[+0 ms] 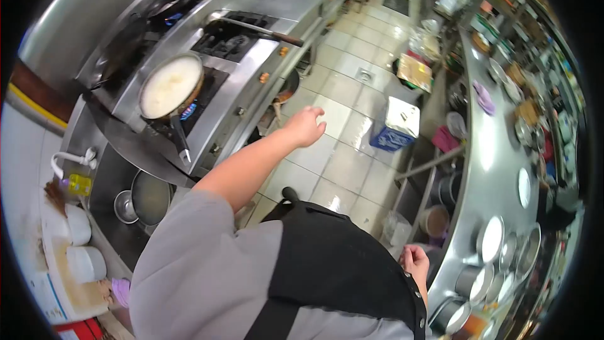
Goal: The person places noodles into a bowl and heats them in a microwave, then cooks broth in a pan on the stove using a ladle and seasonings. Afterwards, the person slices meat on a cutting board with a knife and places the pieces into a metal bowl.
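A black-handled metal pan point(199, 90), filled nearly to its rim with frothy, creamy-white liquid point(171, 85), is set over a blue flame point(188, 111) on a stainless-steel range point(220, 106). The bare left hand point(305, 128) is extended beside the range, empty, fingers loosely bent. The right hand point(415, 262) is held near a steel counter point(483, 173), fingers curled; whether anything is gripped cannot be told.

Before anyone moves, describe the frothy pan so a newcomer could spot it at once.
Find the steel stove left of the tiled floor. On its nearest burner sits a round pan over blue flame. Pale froth fills it; the next burner bears only a long-handled tool.
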`<state>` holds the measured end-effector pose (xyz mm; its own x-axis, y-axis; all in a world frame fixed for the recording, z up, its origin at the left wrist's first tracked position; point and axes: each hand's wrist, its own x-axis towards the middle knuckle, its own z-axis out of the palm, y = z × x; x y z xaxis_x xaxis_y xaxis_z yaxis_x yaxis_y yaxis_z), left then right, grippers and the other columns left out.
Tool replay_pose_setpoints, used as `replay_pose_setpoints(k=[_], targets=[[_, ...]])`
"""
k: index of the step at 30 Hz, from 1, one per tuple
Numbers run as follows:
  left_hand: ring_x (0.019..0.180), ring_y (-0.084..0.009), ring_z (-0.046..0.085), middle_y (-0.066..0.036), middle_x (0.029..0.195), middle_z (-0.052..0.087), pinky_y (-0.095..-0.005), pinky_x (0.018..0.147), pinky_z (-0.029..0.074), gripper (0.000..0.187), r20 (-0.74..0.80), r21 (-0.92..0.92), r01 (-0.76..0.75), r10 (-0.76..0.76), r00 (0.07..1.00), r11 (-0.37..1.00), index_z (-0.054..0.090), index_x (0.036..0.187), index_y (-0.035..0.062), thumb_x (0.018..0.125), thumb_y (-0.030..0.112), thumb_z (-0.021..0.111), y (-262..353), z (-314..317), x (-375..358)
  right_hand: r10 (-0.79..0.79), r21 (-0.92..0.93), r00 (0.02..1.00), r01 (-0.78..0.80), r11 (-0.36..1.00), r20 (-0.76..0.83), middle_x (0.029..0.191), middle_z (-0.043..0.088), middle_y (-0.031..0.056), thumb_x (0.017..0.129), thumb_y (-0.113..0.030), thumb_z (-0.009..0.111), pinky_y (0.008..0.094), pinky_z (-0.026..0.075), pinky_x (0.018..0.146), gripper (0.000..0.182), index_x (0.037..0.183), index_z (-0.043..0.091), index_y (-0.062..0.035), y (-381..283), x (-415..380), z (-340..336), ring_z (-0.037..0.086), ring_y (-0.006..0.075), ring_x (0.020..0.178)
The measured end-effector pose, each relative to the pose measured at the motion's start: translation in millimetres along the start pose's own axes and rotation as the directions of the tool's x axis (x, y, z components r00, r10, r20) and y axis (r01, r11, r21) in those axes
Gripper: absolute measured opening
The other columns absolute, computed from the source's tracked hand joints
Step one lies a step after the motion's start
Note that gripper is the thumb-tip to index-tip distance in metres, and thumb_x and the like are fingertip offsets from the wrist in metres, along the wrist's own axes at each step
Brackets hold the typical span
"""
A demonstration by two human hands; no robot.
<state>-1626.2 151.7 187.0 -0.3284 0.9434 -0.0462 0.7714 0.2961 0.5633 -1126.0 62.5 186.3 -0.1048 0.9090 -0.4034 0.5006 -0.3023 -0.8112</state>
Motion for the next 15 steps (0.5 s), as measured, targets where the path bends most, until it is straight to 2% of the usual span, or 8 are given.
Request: replay_pose_setpoints(k=[1, 3, 4, 6, 8, 11, 14, 15], targets=[[0.112, -0.0362, 0.06, -0.02, 0.122, 0.061, -0.0444, 0.097, 0.049, 0.037, -0.102, 0.036, 0.015, -0.012, 0.995, 0.999, 0.063, 0.121, 0.0065, 0.091, 0.028, 0.061, -10.8, -10.5, 20.6, -0.032, -0.027, 0.999, 0.033, 0.999, 0.018, 0.076, 0.062, -0.0001, 0.099, -0.015, 0.06, 0.0224, 0.042, 0.054, 0.013, 0.101, 0.065, -0.0026, -5.6, 12.9, -2.3, 0.052, 0.0059, 0.061], [0.113, -0.0387, 0.058, -0.021, 0.119, 0.059, -0.0467, 0.098, 0.048, 0.035, -0.117, 0.176, 0.085, -0.065, 0.991, 0.981, 0.061, 0.118, 0.0045, 0.091, 0.026, 0.061, -38.9, -38.6, 75.2, -0.03, -0.026, 0.999, 0.031, 0.999, 0.034, 0.074, 0.062, 0.0001, 0.1, -0.014, 0.059, 0.0222, 0.041, 0.052, 0.013, 0.099, 0.064, -0.0022, -20.3, 34.4, -6.4, 0.052, 0.0059, 0.059], [0.114, -0.0369, 0.056, -0.018, 0.117, 0.059, -0.0466, 0.098, 0.047, 0.03, -0.196, 0.281, 0.068, -0.013, 0.981, 0.957, 0.061, 0.115, 0.0051, 0.09, 0.022, 0.061, -51.8, -52.3, 98.0, 0.012, 0.0, 0.999, -0.012, 1.0, 0.033, 0.074, 0.061, 0.0002, 0.1, -0.014, 0.059, 0.022, 0.041, 0.052, 0.013, 0.098, 0.064, -0.002, -27.5, 41.7, -6.2, 0.052, 0.0059, 0.059], [0.12, -0.0317, 0.053, -0.014, 0.124, 0.057, -0.0447, 0.098, 0.046, 0.03, -0.268, 0.446, 0.185, -0.066, 0.961, 0.876, 0.06, 0.12, 0.0092, 0.091, 0.017, 0.054, -80.2, -72.2, 149.9, 0.038, -0.05, 0.999, -0.038, 0.998, 0.004, 0.073, 0.061, 0.0001, 0.1, -0.014, 0.059, 0.0217, 0.045, 0.055, 0.013, 0.097, 0.064, -0.0018, -13.8, 64.7, -8.9, 0.054, 0.0065, 0.06], [0.12, -0.0299, 0.053, -0.012, 0.124, 0.057, -0.0444, 0.096, 0.046, 0.03, -0.373, 0.507, 0.169, 0.039, 0.927, 0.845, 0.06, 0.122, 0.0116, 0.094, 0.017, 0.051, -108.0, -88.7, 195.8, 0.079, -0.001, 0.997, -0.079, 0.997, -0.015, 0.074, 0.062, 0.0001, 0.1, -0.014, 0.059, 0.0218, 0.045, 0.055, 0.013, 0.097, 0.063, -0.0016, -18.8, 78.0, -3.3, 0.055, 0.0059, 0.06], [0.122, -0.0292, 0.052, -0.01, 0.129, 0.056, -0.0465, 0.098, 0.045, 0.041, -0.282, 0.624, 0.16, 0.03, 0.959, 0.765, 0.054, 0.135, 0.0147, 0.094, 0.015, 0.051, -138.5, -108.7, 247.2, 0.094, 0.073, 0.994, -0.091, 0.993, -0.047, 0.072, 0.059, -0.001, 0.099, -0.011, 0.061, 0.0213, 0.044, 0.058, 0.012, 0.095, 0.062, -0.0004, -26.2, 83.8, 17.6, 0.053, 0.005, 0.064], [0.124, -0.0281, 0.051, -0.01, 0.128, 0.057, -0.0449, 0.098, 0.044, 0.039, -0.147, 0.704, 0.174, -0.099, 0.984, 0.688, 0.056, 0.134, 0.0155, 0.095, 0.018, 0.051, -162.4, -115.4, 287.6, -0.069, 0.234, 0.997, 0.059, 0.971, 0.032, 0.072, 0.058, -0.002, 0.098, -0.009, 0.063, 0.0223, 0.043, 0.061, 0.014, 0.087, 0.06, -0.0009, 66.0, 120.1, 15.4, 0.052, 0.0059, 0.065], [0.118, -0.0305, 0.057, -0.012, 0.118, 0.063, -0.0456, 0.094, 0.048, 0.033, -0.134, 0.745, 0.123, -0.033, 0.99, 0.656, 0.066, 0.123, 0.0122, 0.095, 0.022, 0.051, -169.8, -119.0, 296.6, -0.142, 0.18, 0.989, 0.135, 0.974, 0.027, 0.072, 0.058, -0.0016, 0.098, -0.009, 0.062, 0.0227, 0.044, 0.062, 0.014, 0.086, 0.06, -0.0013, 97.1, 135.7, 12.4, 0.053, 0.0065, 0.065]])
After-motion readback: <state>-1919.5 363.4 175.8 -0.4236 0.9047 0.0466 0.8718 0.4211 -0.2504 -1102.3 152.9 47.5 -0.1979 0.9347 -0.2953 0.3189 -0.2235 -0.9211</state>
